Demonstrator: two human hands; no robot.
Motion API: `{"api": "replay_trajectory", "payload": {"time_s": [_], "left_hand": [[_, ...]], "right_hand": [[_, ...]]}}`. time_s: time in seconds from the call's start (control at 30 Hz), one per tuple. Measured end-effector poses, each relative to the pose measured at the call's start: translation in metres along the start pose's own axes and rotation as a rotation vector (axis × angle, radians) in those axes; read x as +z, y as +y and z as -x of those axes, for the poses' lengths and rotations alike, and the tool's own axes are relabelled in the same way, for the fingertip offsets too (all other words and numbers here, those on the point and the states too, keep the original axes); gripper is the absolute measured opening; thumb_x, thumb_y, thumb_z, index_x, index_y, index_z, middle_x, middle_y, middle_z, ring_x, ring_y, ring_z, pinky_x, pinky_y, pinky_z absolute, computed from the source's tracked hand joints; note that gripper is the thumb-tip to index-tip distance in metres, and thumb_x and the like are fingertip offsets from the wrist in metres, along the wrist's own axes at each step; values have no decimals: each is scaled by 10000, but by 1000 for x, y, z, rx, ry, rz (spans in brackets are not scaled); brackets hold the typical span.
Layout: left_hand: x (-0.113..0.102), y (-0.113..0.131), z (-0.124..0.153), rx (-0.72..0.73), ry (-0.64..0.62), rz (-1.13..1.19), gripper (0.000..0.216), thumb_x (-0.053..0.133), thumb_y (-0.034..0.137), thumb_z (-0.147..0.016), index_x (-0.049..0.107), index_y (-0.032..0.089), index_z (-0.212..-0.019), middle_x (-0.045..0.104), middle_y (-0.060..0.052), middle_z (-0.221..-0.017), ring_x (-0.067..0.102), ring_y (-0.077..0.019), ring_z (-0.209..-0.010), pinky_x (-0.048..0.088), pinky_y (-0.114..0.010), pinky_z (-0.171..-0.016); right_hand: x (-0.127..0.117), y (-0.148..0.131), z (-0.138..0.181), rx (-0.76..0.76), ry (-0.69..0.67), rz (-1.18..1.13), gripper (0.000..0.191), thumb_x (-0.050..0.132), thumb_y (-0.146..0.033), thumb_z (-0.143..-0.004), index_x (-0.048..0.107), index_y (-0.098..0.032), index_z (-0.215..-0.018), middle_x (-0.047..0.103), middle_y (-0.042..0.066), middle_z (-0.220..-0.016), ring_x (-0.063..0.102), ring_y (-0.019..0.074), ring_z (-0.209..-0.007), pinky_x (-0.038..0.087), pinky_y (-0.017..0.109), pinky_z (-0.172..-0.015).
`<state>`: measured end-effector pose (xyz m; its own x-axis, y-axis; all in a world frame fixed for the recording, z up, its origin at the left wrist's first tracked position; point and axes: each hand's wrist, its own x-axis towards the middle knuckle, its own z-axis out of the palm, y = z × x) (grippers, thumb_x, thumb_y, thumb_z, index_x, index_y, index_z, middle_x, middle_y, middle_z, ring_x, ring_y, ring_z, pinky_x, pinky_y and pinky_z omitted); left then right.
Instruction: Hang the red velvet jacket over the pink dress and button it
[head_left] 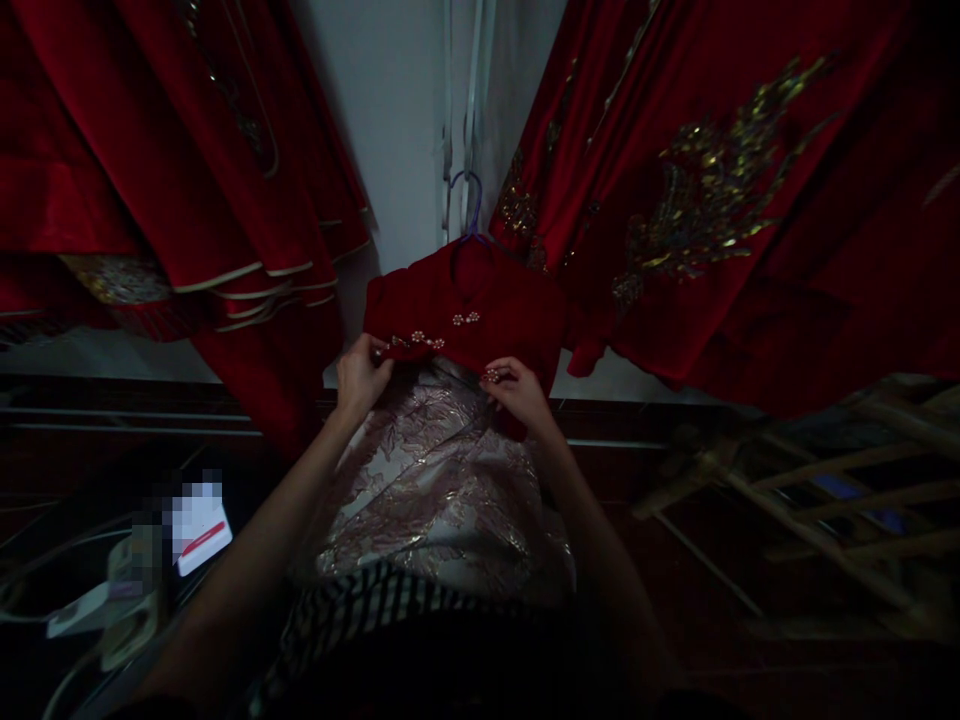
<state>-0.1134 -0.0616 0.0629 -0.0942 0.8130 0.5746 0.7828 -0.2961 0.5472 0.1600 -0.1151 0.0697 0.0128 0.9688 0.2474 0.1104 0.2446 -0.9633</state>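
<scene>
A small red velvet garment (469,300) with beaded knot buttons hangs on a blue hanger (471,205) against a white wall. My left hand (361,375) pinches its lower left edge by the beaded buttons (420,340). My right hand (517,390) grips the lower right edge, fingers closed on a beaded fastening. Below the red piece hangs a pale pink brocade skirt (435,490) with a shiny leaf pattern, between my forearms.
Red velvet gowns with gold trim (187,170) hang on the left, and one with gold embroidery (720,190) on the right. A wooden rack (817,500) stands at lower right. A lit phone screen (199,525) and cables lie at lower left.
</scene>
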Motion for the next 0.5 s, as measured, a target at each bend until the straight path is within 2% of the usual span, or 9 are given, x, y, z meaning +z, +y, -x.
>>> {"api": "replay_trajectory", "payload": {"time_s": [0.07,0.17,0.23,0.3,0.33,0.4,0.5], "left_hand": [[5,21,9,-11,159,102,249,589,208,-754,536,183,-996,641,-42,-912,593,-181,-781,455,-311,-760],[38,39,52,-113,257,281,264,571,195,-772,484,195,-1021,608,-49,-922,565,-169,-787,460,-308,-750],[69,39,85,-135,187,334,284,598,200,-741,490,200,-1003,589,-45,-885,552,-166,-734,470,-301,-697],[94,33,109,-101,119,346,305,592,220,-752,512,202,-1046,591,-57,-911,574,-186,-823,481,-321,-769],[103,28,115,-87,92,369,369,596,217,-745,503,198,-1102,593,-68,-962,581,-188,-847,484,-321,-776],[111,19,119,-83,79,395,437,605,228,-744,488,198,-1163,593,-77,-1014,585,-187,-874,485,-325,-795],[108,12,114,-101,102,441,398,604,232,-755,508,201,-1140,603,-66,-981,589,-176,-849,489,-315,-787]], "right_hand": [[5,-9,-8,-11,95,-76,319,682,-309,-646,521,-200,-899,588,-23,-749,541,73,-473,366,172,-367],[31,-7,-12,-9,282,-181,288,632,-282,-681,477,-205,-911,585,-11,-794,549,75,-515,365,175,-387],[56,10,-7,12,329,-204,258,586,-260,-706,434,-214,-911,565,-18,-778,543,82,-526,389,184,-408],[81,37,3,42,292,-189,218,578,-218,-685,436,-212,-851,547,-27,-714,531,92,-526,431,200,-445],[91,52,8,27,262,-133,205,581,-198,-669,452,-206,-828,560,-12,-753,557,97,-589,479,207,-520],[104,78,15,-31,277,-72,200,571,-200,-689,486,-193,-870,588,37,-896,606,118,-746,526,236,-687],[108,99,20,-76,264,-31,231,557,-243,-746,516,-184,-965,596,76,-1022,623,135,-833,533,261,-770]]}}
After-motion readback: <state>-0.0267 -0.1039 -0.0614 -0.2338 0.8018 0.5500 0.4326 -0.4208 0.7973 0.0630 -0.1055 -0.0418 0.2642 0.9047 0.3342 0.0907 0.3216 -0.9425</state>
